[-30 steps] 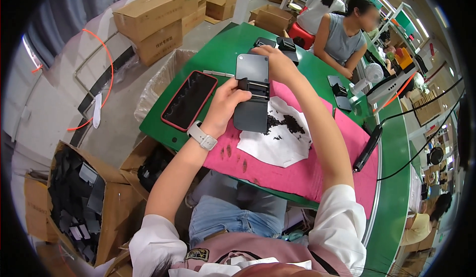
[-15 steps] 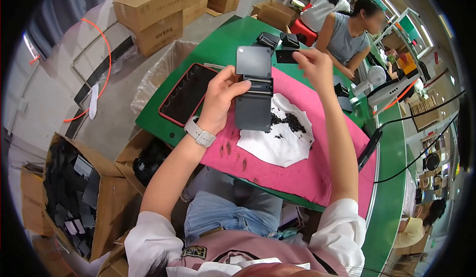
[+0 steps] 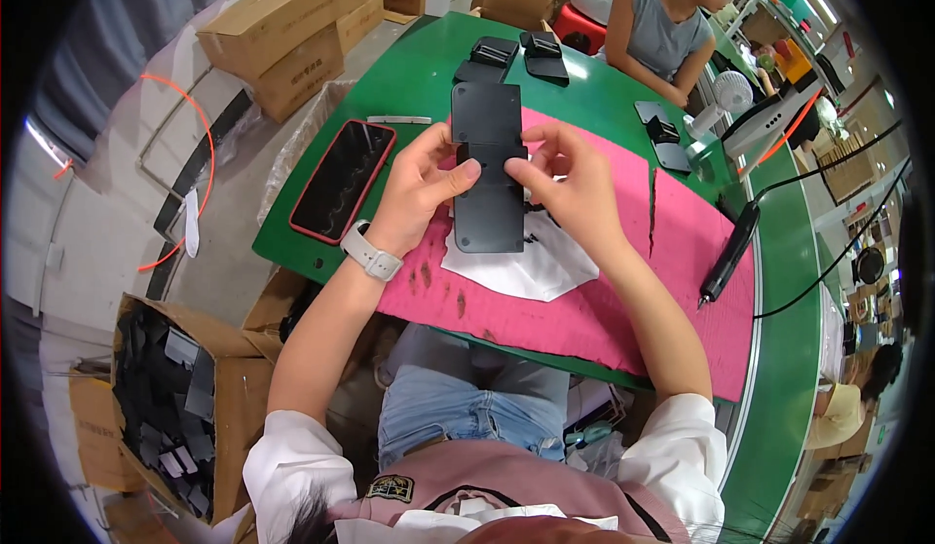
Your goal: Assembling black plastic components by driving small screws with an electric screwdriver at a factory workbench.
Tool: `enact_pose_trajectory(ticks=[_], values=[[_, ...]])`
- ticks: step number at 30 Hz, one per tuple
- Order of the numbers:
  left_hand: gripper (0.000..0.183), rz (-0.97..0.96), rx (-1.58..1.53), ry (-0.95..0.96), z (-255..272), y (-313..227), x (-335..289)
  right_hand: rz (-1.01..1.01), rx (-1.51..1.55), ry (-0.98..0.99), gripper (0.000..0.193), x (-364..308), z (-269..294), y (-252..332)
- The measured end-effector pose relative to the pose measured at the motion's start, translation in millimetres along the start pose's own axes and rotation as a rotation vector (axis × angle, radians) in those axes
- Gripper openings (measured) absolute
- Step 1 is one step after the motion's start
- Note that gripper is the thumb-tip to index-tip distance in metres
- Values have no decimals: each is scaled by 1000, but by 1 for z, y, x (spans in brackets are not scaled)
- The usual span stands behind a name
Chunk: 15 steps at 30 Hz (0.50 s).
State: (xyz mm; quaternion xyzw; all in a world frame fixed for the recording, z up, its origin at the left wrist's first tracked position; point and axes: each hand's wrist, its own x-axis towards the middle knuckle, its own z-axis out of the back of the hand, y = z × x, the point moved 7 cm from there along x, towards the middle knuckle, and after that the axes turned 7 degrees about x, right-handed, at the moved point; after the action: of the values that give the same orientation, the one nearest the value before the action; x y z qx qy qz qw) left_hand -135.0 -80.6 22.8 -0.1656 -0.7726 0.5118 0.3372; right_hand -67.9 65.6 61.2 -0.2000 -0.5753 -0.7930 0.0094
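My left hand (image 3: 425, 182) grips a long black plastic part by its left edge. This part has two flat panels (image 3: 490, 221) joined by a narrower middle section and is held up over the pink mat. Across that middle lies a small black cover plate (image 3: 493, 169), with my left thumb on its left side. The thumb and fingers of my right hand (image 3: 577, 182) close on the plate's right side. Below the part, a white cloth (image 3: 521, 276) rests on the mat. A few tiny black pieces show on the cloth; the rest are hidden by my hands.
A black electric screwdriver (image 3: 730, 257) with a cord lies at the mat's right. Several black stands (image 3: 664, 131) and a small white fan (image 3: 732, 94) are on the green table (image 3: 404, 72). A red-framed dark screen (image 3: 343, 182) lies left. A person (image 3: 657, 37) sits beyond.
My right hand has brought the small black plate from the far right onto the middle of the held part. The ridged middle is now covered, and the view has shifted slightly.
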Motion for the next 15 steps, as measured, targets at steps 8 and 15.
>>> enact_pose_trajectory(ticks=[8,15], values=[[34,20,148,108,-24,3,-7,-261,73,164,44,-21,6,-6],[38,-218,765,230,-82,1,-10,-440,138,11,40,-87,81,-15]])
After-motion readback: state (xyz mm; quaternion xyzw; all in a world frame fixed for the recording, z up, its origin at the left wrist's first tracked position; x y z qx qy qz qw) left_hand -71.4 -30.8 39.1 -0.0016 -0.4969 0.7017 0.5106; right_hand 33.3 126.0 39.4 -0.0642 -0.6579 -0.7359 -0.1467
